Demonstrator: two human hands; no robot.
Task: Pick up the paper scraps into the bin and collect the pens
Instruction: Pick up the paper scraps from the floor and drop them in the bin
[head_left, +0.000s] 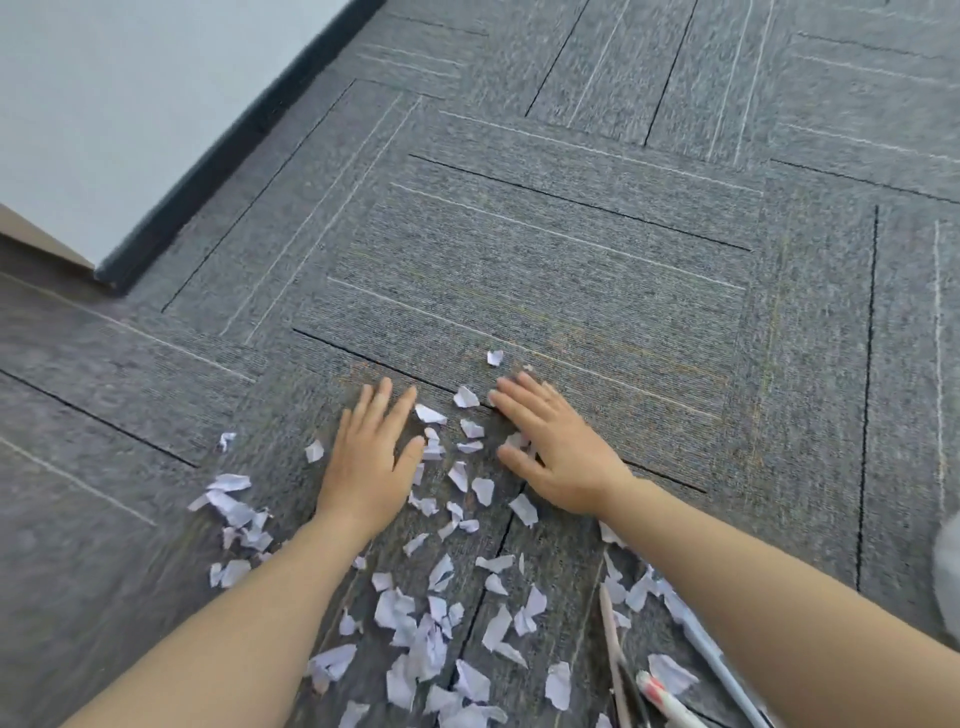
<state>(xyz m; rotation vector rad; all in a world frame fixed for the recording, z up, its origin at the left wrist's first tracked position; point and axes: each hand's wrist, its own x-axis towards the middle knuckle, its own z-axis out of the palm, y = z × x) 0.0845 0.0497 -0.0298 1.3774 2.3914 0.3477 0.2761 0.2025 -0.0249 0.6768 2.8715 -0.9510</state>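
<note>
Both hands lie flat on the carpet floor (519, 249), left hand (371, 457) and right hand (558, 452) spread wide, holding nothing. Paper scraps (441, 597) litter the carpet between and behind them: feather-light, limp, best raked together. Pens (670, 696) lie beside the right forearm; rigid, likely rolling, pinch mid-barrel.

No readable text, label, brand, number or sign showing anywhere. Paper scraps (441, 639) in lower middle of frame showing blank, pale surfaces only. Pens (670, 696) at lower right showing no legible print; red-and-white one too blurred to tell. Carpet floor (545, 249) bearing only line pattern, no lettering.
</note>
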